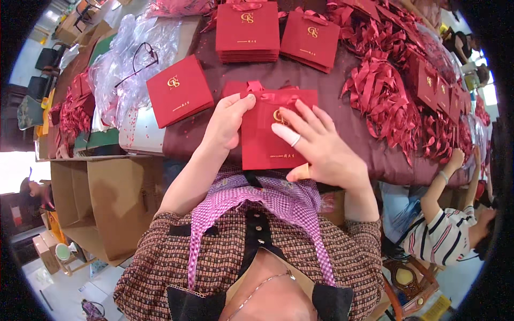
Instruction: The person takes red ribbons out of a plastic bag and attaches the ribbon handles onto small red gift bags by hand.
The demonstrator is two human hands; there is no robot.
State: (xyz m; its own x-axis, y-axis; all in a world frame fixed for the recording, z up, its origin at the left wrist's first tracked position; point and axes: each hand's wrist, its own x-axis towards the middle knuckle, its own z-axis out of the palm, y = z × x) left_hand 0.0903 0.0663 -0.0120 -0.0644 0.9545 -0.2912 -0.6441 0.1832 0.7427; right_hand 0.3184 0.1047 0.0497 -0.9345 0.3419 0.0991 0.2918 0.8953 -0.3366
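A flat dark red paper gift bag with a gold emblem and red ribbon handles lies at the near edge of the table. My left hand grips its upper left corner, thumb on top. My right hand lies spread on the bag's right half, with a white finger cot on one finger and tape on the thumb. A ribbon bow sits along the bag's top edge.
Two stacks of the same red bags stand further back, and a single bag lies to the left. A heap of red ribbons covers the right side. Clear plastic wrapping lies left. An open cardboard box stands below. Another person works at right.
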